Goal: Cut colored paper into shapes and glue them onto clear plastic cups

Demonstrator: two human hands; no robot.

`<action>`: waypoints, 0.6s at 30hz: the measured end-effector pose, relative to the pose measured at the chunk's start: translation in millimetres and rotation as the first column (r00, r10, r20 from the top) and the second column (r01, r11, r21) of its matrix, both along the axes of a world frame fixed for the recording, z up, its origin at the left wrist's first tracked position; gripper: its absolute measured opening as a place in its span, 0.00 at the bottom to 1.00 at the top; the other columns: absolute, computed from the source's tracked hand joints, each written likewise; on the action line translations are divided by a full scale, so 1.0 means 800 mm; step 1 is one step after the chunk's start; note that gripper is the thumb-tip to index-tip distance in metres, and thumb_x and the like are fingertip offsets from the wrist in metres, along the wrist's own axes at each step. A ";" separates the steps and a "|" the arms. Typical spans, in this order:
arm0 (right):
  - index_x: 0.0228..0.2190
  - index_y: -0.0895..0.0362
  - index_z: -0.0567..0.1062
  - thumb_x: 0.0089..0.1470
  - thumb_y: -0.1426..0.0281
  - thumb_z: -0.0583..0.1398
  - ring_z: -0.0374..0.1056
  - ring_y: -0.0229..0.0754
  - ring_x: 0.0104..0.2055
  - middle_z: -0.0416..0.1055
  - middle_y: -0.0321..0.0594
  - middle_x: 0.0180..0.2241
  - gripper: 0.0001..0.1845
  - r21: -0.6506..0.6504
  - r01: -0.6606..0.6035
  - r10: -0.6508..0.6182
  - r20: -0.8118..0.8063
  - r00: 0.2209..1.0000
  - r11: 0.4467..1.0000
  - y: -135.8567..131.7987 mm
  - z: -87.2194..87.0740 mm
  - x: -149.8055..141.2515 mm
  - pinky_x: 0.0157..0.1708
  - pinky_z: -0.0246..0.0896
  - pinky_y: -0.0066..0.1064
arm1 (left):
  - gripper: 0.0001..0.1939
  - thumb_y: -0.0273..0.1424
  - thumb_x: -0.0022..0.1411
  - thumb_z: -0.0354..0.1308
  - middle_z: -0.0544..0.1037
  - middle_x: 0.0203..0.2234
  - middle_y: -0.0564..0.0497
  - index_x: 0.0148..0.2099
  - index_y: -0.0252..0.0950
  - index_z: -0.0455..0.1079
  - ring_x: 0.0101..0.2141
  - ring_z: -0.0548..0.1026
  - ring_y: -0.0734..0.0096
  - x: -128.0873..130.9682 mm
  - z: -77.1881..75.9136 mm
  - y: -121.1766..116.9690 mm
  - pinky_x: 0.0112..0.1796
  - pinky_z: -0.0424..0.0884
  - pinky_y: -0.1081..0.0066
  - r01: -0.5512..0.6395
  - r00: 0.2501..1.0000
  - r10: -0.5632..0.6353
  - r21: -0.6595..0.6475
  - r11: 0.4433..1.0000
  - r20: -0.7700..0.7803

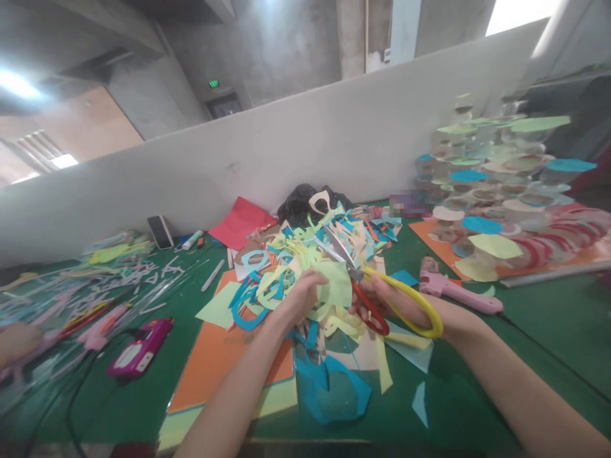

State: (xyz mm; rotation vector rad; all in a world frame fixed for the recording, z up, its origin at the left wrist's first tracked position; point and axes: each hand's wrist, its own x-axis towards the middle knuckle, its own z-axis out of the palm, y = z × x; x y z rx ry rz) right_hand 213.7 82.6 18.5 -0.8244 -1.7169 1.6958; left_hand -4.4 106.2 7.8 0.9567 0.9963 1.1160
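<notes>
My left hand point(305, 294) grips a piece of light green paper point(338, 283) between thumb and fingers. To its right, my right hand point(382, 300) is closed on a pair of scissors point(405, 292) with one yellow and one red handle. The metal blades point up and to the left, spread apart, beside the upper right of the green paper. Whether the blades touch the paper I cannot tell. Behind and around both hands lies a heap of paper scraps point(305, 238) in green, blue, cream and orange. A blue paper offcut point(337, 407) lies in front.
Orange sheets point(229, 362) lie at the left forearm. A pink glue gun point(461, 289) rests on the right, near jars topped with paper discs point(482, 224). A magenta device point(140, 348), a phone point(160, 232) and another person's hand point(19, 343) are on the left. A white partition point(229, 159) stands behind.
</notes>
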 end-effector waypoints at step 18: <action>0.36 0.50 0.76 0.60 0.42 0.45 0.69 0.44 0.27 0.75 0.40 0.31 0.31 -0.019 -0.079 0.080 0.054 0.995 0.997 0.010 -0.011 0.001 0.30 0.67 0.38 | 0.12 0.28 0.43 0.64 0.60 0.17 0.60 0.25 0.38 0.61 0.19 0.62 0.77 -0.001 0.000 -0.002 0.24 0.58 0.72 -0.090 0.991 0.086 -0.036 0.995 -0.099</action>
